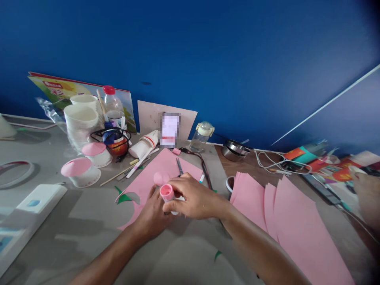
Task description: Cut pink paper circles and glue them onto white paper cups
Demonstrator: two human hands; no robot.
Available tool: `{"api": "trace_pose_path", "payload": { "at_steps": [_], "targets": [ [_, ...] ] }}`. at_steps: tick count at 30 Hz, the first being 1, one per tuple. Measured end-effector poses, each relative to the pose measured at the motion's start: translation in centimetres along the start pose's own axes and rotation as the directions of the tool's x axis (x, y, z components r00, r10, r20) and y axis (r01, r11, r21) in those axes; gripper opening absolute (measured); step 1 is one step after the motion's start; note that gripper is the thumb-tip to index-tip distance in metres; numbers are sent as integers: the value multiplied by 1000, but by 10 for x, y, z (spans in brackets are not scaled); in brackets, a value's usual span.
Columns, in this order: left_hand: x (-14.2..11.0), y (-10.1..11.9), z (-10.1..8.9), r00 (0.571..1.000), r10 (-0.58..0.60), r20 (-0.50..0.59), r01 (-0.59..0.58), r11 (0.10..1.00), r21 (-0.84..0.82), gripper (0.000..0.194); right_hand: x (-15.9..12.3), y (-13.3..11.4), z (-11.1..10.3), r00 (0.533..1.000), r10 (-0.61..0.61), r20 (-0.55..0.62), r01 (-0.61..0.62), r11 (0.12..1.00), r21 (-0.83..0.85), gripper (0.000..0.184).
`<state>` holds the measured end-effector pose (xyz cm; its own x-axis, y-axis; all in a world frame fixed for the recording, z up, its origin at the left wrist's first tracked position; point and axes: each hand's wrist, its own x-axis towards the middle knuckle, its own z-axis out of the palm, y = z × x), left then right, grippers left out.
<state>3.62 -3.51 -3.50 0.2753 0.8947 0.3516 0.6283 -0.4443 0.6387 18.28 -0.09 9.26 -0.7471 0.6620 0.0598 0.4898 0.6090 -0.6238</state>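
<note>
Together, both hands, left (154, 215) and right (192, 198), clench their grip on a small round pink-topped cup (167, 192) over matte pink paper (148, 178).

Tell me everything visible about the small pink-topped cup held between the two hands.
The small pink-topped cup is a little white cup, probably paper, with a round pink top. It is tilted, top toward the camera. The left hand supports it from below and the right hand grips its side. It is above the pink paper sheet.
</note>
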Motion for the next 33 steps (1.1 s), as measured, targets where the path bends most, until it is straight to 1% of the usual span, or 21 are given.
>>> {"api": "trace_pose_path", "payload": {
  "at_steps": [2, 4, 5, 6, 7, 8, 9, 10, 11, 12, 14, 15, 16, 19, 24, 28, 31, 33],
  "targets": [
    [0, 0, -1, 999, 12, 34, -13, 999, 37, 36, -8, 1, -8, 999, 37, 4, -37, 999, -2, 27],
    [1, 3, -2, 999, 2, 52, -5, 998, 55, 44, -17, 7, -17, 986, 143, -81, -137, 987, 81, 23],
    [1, 5, -3, 998, -6, 59, 2, 998, 56, 46, -21, 12, -20, 965, 216, -148, -190, 967, 171, 19],
    [1, 6, -5, 998, -12, 65, 8, 998, 55, 46, -25, 18, -23, 934, 288, -209, -220, 929, 298, 13],
    [1, 8, -6, 997, -17, 69, 13, 999, 52, 45, -28, 26, -25, 905, 338, -259, -206, 880, 429, 11],
    [2, 9, -7, 997, -22, 73, 18, 999, 51, 43, -30, 34, -26, 869, 366, -333, -139, 827, 545, 13],
    [2, 10, -8, 997, -27, 72, 23, 998, 52, 42, -32, 43, -25, 816, 411, -407, -45, 747, 664, 18],
    [2, 10, -8, 997, -32, 70, 29, 998, 54, 41, -33, 51, -23, 769, 466, -436, 48, 640, 767, 22],
    [2, 11, -8, 997, -38, 70, 35, 998, 55, 41, -34, 59, -19, 749, 515, -417, 115, 519, 847, 25],
    [2, 11, -8, 996, -44, 74, 40, 998, 55, 41, -35, 67, -15, 742, 553, -378, 162, 400, 902, 28],
    [2, 11, -9, 995, -52, 81, 48, 997, 53, 42, -36, 78, -6, 750, 592, -295, 214, 205, 955, 30],
    [2, 11, -9, 995, -54, 81, 50, 997, 51, 43, -37, 81, -1, 757, 596, -266, 228, 141, 963, 29],
    [2, 11, -9, 995, -53, 79, 50, 998, 48, 43, -38, 84, 3, 766, 594, -248, 237, 98, 967, 28],
    [2, 12, -9, 996, -49, 69, 46, 998, 35, 43, -41, 87, 13, 790, 575, -211, 236, 32, 971, 28],
    [3, 13, -9, 994, -59, 88, 58, 998, 21, 42, -44, 89, 28, 830, 543, -124, 198, -80, 977, 22],
    [3, 10, -8, 996, -40, 85, 38, 999, 22, 42, -43, 88, 45, 859, 508, -61, 146, -129, 981, 29],
    [2, 8, -7, 996, -22, 85, 21, 1000, 22, 45, -41, 87, 57, 865, 501, -9, 117, -186, 976, 31],
    [2, 8, -6, 997, -15, 77, 13, 1000, 19, 47, -40, 87, 63, 850, 526, 29, 110, -231, 967, 32]
  ]
}}
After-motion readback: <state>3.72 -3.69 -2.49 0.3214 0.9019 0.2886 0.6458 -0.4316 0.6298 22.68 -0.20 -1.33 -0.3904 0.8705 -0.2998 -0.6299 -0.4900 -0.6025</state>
